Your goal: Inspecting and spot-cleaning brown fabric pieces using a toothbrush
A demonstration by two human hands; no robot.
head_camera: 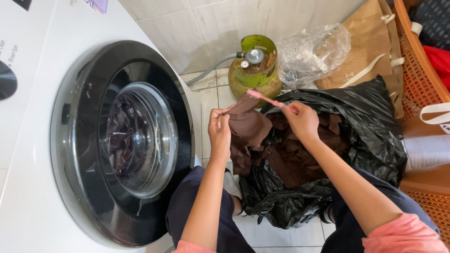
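Tiled floor beside the washer [42,140]: I see my left hand [219,129] pinching a brown cloth [248,129] taut above the black bag [375,136], so my right hand [301,119], fingers clenched on a pink brush [262,97], can work its edge.

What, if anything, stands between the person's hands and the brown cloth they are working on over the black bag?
Nothing visible does. The left hand already pinches the brown cloth, and the right hand holds a pink tool at its upper edge, over the black bag.
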